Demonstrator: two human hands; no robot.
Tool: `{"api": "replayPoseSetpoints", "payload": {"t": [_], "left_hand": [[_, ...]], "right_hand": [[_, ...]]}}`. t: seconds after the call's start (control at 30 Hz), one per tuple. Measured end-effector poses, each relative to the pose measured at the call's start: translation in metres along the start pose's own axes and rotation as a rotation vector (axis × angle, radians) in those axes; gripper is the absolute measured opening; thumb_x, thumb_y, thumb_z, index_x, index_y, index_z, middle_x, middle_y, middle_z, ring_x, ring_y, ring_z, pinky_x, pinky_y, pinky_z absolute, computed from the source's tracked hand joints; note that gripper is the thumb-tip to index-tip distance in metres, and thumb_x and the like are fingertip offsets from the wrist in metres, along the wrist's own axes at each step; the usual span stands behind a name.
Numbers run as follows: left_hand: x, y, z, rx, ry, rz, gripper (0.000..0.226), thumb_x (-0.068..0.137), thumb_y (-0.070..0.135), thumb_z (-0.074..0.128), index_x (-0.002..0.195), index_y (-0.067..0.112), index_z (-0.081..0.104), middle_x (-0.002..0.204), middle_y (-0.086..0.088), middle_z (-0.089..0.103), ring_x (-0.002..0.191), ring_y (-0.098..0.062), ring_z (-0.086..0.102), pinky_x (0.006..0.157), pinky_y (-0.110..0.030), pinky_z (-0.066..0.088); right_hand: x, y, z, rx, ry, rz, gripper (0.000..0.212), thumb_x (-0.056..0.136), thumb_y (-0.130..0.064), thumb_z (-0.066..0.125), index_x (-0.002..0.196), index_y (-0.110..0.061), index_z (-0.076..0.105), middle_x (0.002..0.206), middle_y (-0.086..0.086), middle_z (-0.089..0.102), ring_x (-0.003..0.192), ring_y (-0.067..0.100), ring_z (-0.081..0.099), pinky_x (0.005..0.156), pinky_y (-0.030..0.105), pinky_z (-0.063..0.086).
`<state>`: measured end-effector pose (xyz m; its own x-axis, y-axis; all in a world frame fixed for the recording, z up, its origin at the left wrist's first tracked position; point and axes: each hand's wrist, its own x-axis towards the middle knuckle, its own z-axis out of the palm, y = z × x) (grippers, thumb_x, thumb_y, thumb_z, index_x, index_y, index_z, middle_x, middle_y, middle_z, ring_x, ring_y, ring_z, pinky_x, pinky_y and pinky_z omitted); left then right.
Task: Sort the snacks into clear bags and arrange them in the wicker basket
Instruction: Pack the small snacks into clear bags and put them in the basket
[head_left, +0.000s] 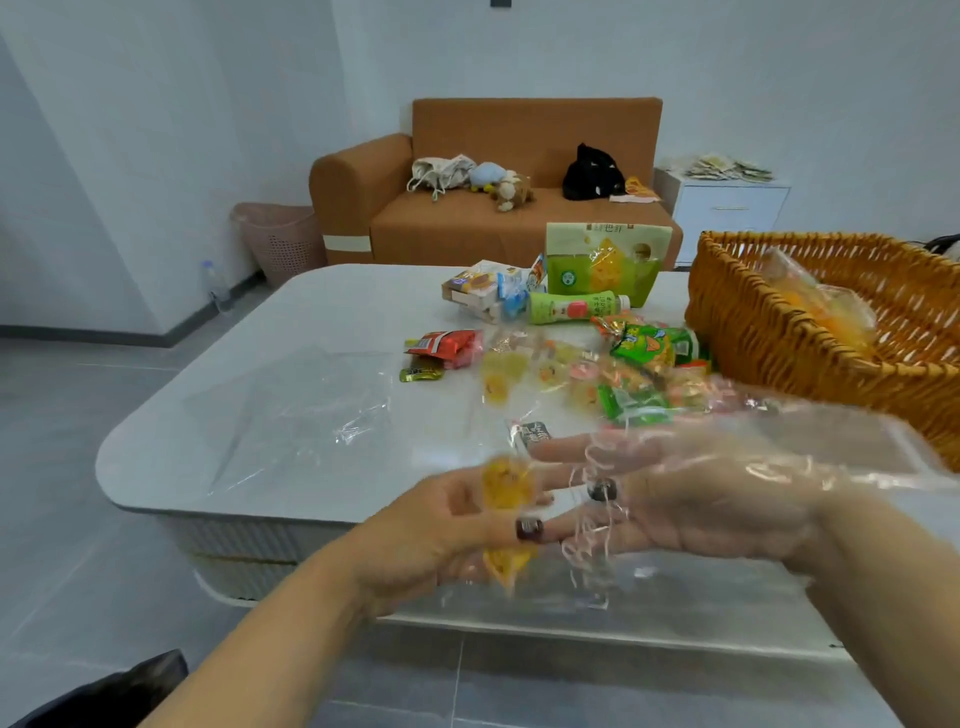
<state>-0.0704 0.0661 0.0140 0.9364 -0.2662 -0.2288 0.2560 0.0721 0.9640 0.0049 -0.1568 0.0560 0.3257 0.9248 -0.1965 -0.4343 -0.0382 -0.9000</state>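
Pinching yellow wrapped sweets (506, 488) between curled fingers, the left hand (441, 535) feeds them toward the clear bag (727, 467), which is draped over the right hand (691, 499) with its fingers spread flat inside, both blurred by motion. This looks like the bagging step; next the bag's mouth must stay open. More snacks (639, 374) lie on the table (260, 364) beside the wicker basket (779, 338), which already holds one filled bag (831, 312).

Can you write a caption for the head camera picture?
Two hands slip yellow snacks into a clear bag beside a wicker basket.
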Motion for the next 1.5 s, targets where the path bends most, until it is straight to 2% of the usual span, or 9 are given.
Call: {"api": "replayPoseSetpoints", "payload": {"t": [0.17, 0.33, 0.57, 0.67, 0.73, 0.87, 1.1, 1.3, 1.5], "left_hand": [[0.002, -0.004, 0.002, -0.088, -0.045, -0.069, 0.056, 0.079, 0.02, 0.076, 0.129, 0.011, 0.053, 0.119, -0.013, 0.069, 0.104, -0.032, 0.069, 0.086, -0.048, 0.055], [0.006, 0.005, 0.0, -0.284, 0.212, 0.029, 0.049, 0.072, 0.026, 0.07, 0.118, 0.011, 0.062, 0.109, -0.011, 0.074, 0.091, -0.028, 0.073, 0.065, -0.035, 0.061], [0.02, 0.005, -0.035, -0.35, 0.766, 0.104, 0.026, 0.083, 0.017, 0.073, 0.106, 0.011, 0.063, 0.084, -0.003, 0.077, 0.081, -0.021, 0.075, 0.071, -0.033, 0.056], [0.026, 0.001, -0.057, -0.377, 0.954, 0.091, 0.024, 0.085, 0.024, 0.074, 0.103, 0.01, 0.066, 0.089, -0.006, 0.076, 0.076, -0.017, 0.075, 0.063, -0.028, 0.054], [0.03, 0.0, -0.064, -0.369, 1.041, 0.095, 0.021, 0.085, 0.031, 0.075, 0.091, 0.011, 0.069, 0.088, -0.005, 0.077, 0.08, -0.019, 0.073, 0.074, -0.033, 0.057], [0.037, 0.009, -0.059, -0.419, 0.982, 0.135, 0.026, 0.085, 0.039, 0.072, 0.085, 0.012, 0.069, 0.082, -0.004, 0.077, 0.076, -0.019, 0.071, 0.077, -0.037, 0.058], [0.052, 0.016, -0.058, -0.526, 0.883, 0.126, 0.035, 0.088, 0.039, 0.07, 0.111, 0.014, 0.061, 0.076, 0.0, 0.076, 0.075, -0.016, 0.074, 0.073, -0.036, 0.06], [0.063, 0.018, -0.059, -0.589, 0.858, 0.067, 0.031, 0.09, 0.037, 0.068, 0.109, 0.014, 0.06, 0.073, 0.001, 0.075, 0.072, -0.016, 0.074, 0.078, -0.04, 0.058], [0.07, 0.016, -0.054, -0.597, 0.854, 0.061, 0.036, 0.088, 0.039, 0.069, 0.113, 0.014, 0.059, 0.073, 0.0, 0.076, 0.075, -0.017, 0.074, 0.075, -0.038, 0.06]], "right_hand": [[0.0, -0.003, -0.002, -0.047, 0.14, 0.028, 0.053, 0.083, 0.0, 0.051, 0.136, -0.004, 0.047, 0.136, 0.014, 0.057, 0.122, 0.04, 0.054, 0.101, 0.045, 0.047], [0.011, -0.009, -0.008, -0.062, 0.075, -0.049, 0.057, 0.087, -0.004, 0.059, 0.141, -0.004, 0.043, 0.144, 0.021, 0.046, 0.13, 0.04, 0.046, 0.106, 0.046, 0.042], [0.032, -0.033, -0.056, 0.136, 0.769, -0.307, 0.039, 0.088, -0.009, 0.054, 0.126, -0.011, 0.058, 0.124, 0.012, 0.064, 0.105, 0.03, 0.064, 0.083, 0.038, 0.052], [0.068, -0.01, -0.082, -0.201, 0.992, -0.073, 0.035, 0.093, -0.001, 0.052, 0.127, -0.007, 0.053, 0.113, 0.015, 0.063, 0.086, 0.025, 0.062, 0.072, 0.036, 0.05], [0.096, -0.004, -0.097, -0.579, 1.085, 0.003, 0.037, 0.091, -0.007, 0.059, 0.128, -0.008, 0.051, 0.119, 0.014, 0.056, 0.093, 0.024, 0.056, 0.077, 0.036, 0.045], [0.146, -0.003, -0.136, -1.34, 1.183, 0.175, 0.057, 0.091, -0.025, 0.057, 0.142, -0.012, 0.035, 0.137, 0.022, 0.037, 0.126, 0.039, 0.037, 0.101, 0.041, 0.035], [0.167, 0.01, -0.173, -1.711, 1.202, 0.386, 0.055, 0.096, -0.035, 0.044, 0.145, -0.023, 0.024, 0.138, 0.02, 0.039, 0.124, 0.043, 0.04, 0.091, 0.048, 0.044], [0.166, 0.008, -0.181, -1.715, 1.098, 0.384, 0.046, 0.097, -0.028, 0.037, 0.134, -0.004, 0.043, 0.133, 0.019, 0.043, 0.116, 0.037, 0.05, 0.085, 0.045, 0.048], [0.147, -0.002, -0.158, -1.116, 1.32, -0.171, 0.039, 0.091, -0.029, 0.063, 0.122, -0.007, 0.05, 0.112, 0.012, 0.062, 0.097, 0.034, 0.059, 0.075, 0.039, 0.048]]}}
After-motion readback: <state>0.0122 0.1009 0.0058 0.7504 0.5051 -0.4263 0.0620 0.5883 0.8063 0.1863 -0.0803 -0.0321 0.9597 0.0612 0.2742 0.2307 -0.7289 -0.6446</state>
